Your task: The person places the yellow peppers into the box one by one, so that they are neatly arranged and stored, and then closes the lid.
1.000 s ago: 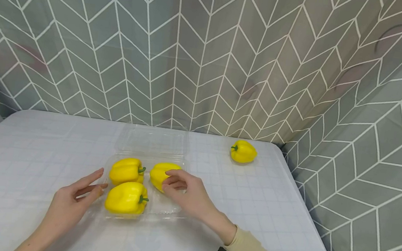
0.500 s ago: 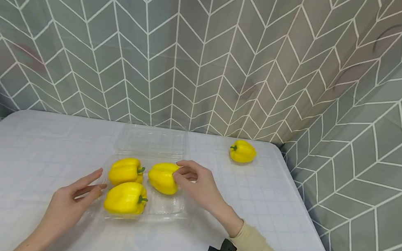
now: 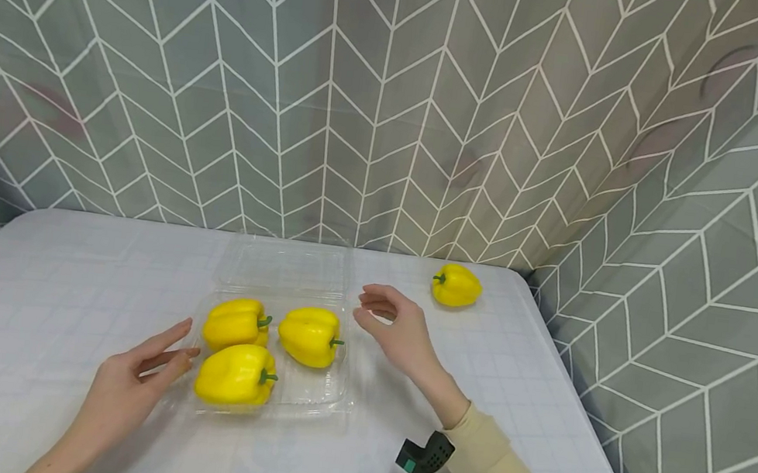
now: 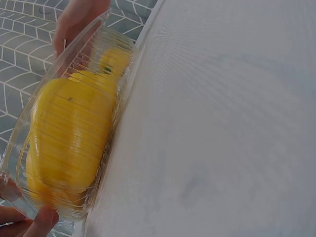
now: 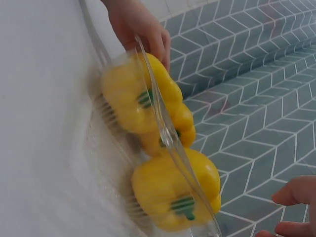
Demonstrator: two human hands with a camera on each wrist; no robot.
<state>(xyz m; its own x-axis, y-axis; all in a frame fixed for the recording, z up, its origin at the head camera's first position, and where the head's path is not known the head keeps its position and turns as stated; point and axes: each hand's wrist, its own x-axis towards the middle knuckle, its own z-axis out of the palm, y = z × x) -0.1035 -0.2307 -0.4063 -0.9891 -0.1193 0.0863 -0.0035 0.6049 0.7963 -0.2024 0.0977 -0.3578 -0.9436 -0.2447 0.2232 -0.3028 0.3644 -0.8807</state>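
Note:
Three yellow bell peppers, an upper left one (image 3: 237, 324), a lower left one (image 3: 237, 375) and a right one (image 3: 308, 336), lie in a clear plastic clamshell container (image 3: 308, 394), its lid (image 3: 284, 266) folded back. My left hand (image 3: 126, 387) rests at the container's left side, fingertips right at the rim; the left wrist view shows the thumb (image 4: 44, 222) against the ribbed wall. To the right of the container my right hand (image 3: 403, 333) hovers with loosely bent fingers and nothing between them. It is apart from the right pepper, whose green stem points toward it.
Another yellow bell pepper (image 3: 456, 285) lies on the white table (image 3: 507, 407) at the back right. A grey curtain (image 3: 367, 95) with white chevron lines hangs behind the table and along its right side. A black wrist device (image 3: 426, 455) sits below the right sleeve.
My right hand has let go of the right pepper and moved up and right, off the container. The pepper now lies fully visible. My left hand has stayed in place.

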